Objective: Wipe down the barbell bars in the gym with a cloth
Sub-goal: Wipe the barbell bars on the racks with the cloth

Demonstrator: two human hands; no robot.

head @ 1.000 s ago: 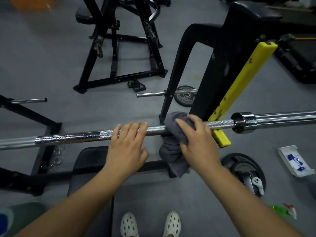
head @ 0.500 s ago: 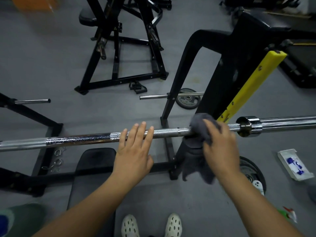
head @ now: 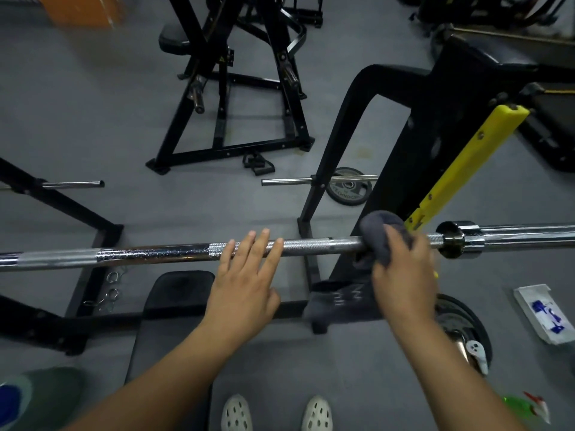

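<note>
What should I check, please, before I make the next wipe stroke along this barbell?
1. Grip of the right hand on the cloth, over the barbell: ok.
2. Flat left hand steadying the barbell: ok.
3. Bare run before the collar: ok, short.
4. Seat of the barbell on the yellow rack arm: cannot tell, hidden.
5. Hanging tail of the cloth free of the black frame: cannot tell.
</note>
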